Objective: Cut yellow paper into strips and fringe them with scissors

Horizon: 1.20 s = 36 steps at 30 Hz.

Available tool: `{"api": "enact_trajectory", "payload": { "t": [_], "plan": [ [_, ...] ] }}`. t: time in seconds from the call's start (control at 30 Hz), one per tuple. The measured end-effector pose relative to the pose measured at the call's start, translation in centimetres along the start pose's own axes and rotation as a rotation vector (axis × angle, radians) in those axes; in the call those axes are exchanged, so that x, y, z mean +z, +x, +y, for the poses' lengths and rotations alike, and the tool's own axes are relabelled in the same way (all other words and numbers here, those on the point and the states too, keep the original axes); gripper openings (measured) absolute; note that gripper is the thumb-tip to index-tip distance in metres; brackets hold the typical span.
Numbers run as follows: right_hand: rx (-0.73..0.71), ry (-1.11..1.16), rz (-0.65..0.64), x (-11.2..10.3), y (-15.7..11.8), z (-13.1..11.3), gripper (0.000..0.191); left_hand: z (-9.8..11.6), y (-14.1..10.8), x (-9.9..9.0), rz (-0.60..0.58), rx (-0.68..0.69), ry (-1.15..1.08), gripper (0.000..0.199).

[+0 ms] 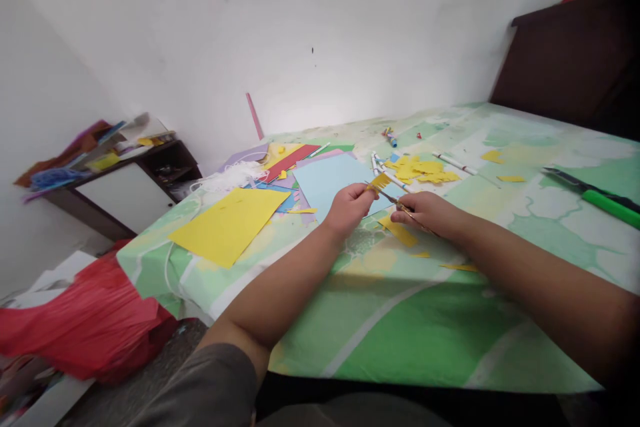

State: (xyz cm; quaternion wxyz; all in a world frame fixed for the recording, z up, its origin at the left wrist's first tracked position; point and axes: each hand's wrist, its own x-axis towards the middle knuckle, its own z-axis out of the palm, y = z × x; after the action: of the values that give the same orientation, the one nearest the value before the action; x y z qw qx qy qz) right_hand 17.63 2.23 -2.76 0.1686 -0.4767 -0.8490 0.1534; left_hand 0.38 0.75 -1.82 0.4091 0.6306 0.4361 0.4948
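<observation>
Between the fingers of my left hand [349, 208] is a small yellow paper piece [381, 181] with a fringe of cuts along it. My right hand [425, 210] is closed on a pair of scissors [397, 203], whose blades reach toward the fringed paper. Whether the blades are parted is too small to tell. Under and behind my hands lies a light blue sheet [330, 177]. A yellow scrap [399, 232] rests on the table just below the scissors, and a heap of cut yellow pieces [425, 170] lies beyond my right hand.
A yellow sheet [233, 223], white string [233, 173] and coloured papers lie on the left of the green-patterned tablecloth [380, 327]. Markers [455, 163] are near the yellow heap. A green-handled cutter [600, 200] lies at right. A red plastic bag [95, 320] stands below the table's left edge.
</observation>
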Motion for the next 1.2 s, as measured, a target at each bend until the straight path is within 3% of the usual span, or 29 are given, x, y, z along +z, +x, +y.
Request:
{"api": "enact_trajectory", "payload": {
  "t": [0.43, 0.67, 1.2],
  "plan": [
    [-0.057, 0.006, 0.022, -0.2, -0.7, 0.0, 0.04, -0.2, 0.0, 0.2, -0.019, 0.065, 0.022, 0.015],
    [-0.075, -0.001, 0.004, -0.5, -0.3, 0.1, 0.036, 0.0, 0.0, 0.1, 0.037, 0.067, -0.059, 0.017],
    [-0.093, -0.001, 0.038, 0.0, 0.3, 0.5, 0.036, 0.0, -0.1, 0.1, -0.067, 0.044, -0.032, 0.016]
  ]
}}
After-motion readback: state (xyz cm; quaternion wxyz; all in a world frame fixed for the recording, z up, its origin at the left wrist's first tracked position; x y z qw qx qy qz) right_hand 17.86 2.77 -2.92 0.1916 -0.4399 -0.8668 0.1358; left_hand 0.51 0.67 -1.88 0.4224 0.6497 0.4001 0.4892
